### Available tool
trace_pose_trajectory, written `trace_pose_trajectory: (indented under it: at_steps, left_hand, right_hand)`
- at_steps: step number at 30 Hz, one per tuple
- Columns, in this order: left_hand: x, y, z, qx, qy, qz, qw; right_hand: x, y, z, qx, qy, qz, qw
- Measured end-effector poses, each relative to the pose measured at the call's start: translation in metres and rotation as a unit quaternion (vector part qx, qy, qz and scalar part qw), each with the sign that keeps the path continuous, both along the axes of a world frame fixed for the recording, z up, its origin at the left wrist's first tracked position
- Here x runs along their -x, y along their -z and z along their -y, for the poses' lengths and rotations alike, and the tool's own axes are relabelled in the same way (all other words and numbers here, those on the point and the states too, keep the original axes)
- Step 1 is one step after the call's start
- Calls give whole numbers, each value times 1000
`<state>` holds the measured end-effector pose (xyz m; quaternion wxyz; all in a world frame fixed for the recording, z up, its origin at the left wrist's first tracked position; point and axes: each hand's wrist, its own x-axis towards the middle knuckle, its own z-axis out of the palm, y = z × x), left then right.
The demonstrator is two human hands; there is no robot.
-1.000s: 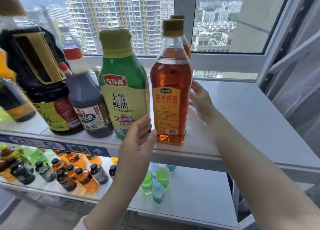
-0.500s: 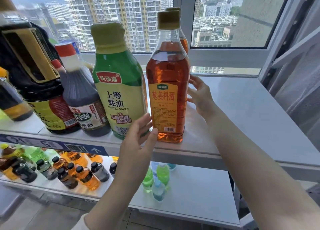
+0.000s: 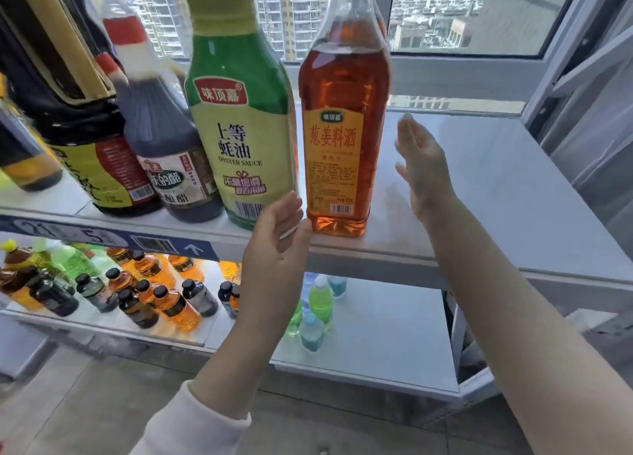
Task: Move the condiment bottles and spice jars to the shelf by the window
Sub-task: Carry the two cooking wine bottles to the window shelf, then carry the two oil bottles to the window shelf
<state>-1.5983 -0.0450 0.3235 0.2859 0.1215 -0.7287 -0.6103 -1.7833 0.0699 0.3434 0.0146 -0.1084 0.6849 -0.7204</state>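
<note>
An amber cooking wine bottle (image 3: 342, 139) with an orange label stands upright on the white upper shelf (image 3: 479, 208) by the window. To its left stands a green oyster sauce bottle (image 3: 239, 125), then a dark vinegar bottle (image 3: 164, 153) and a large dark soy sauce jug (image 3: 72, 112). My left hand (image 3: 277, 245) hovers in front of the shelf edge, between the green and amber bottles, fingers relaxed and holding nothing. My right hand (image 3: 423, 166) is open, palm facing the amber bottle, a short gap to its right.
The lower shelf (image 3: 394, 345) carries several small bottles of amber, dark and green liquid (image 3: 154, 293) and a few green and blue ones (image 3: 317, 310). A blue barcode label strip (image 3: 113, 240) runs along the upper shelf's edge. The window frame (image 3: 479, 74) is behind.
My right hand has come off the amber bottle's side and drawn back to the right. My left hand stays by the shelf edge. The view has moved closer to the bottles.
</note>
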Motion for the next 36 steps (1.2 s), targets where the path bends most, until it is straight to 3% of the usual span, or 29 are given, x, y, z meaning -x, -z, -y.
trace_pose_trajectory:
  at_steps: [6,10,15,20,24,28,34,36]
  left_hand:
    - [-29,14,-4,-18,40,-39,998]
    - [-65,43,12,-34,94,-22,995]
    - [-124,105,35,18,181,133,974]
    - [-185,165,25,90,286,259,918]
    - [-242,215,5,147,386,337,846]
    - [-310,263,-11,248,470,416,738]
    - [-419,319,-21,430,560,474,527]
    - [-458,330,-29,478,571,472,472]
  right_hand:
    - [-109,21,-26,41,147,-41,987]
    - [-201,71,-22,35,218,3,975]
    - [-320,155,9,-23,273,152,950]
    - [-433,224,19,-68,300,306,901]
    - [-517,266,19,-88,332,392,853]
    - [-608,291,17,-104,345,466,808]
    - [-764,312,6,-109,353,547,752]
    - [-823,318,-1,-91,377,567,727]
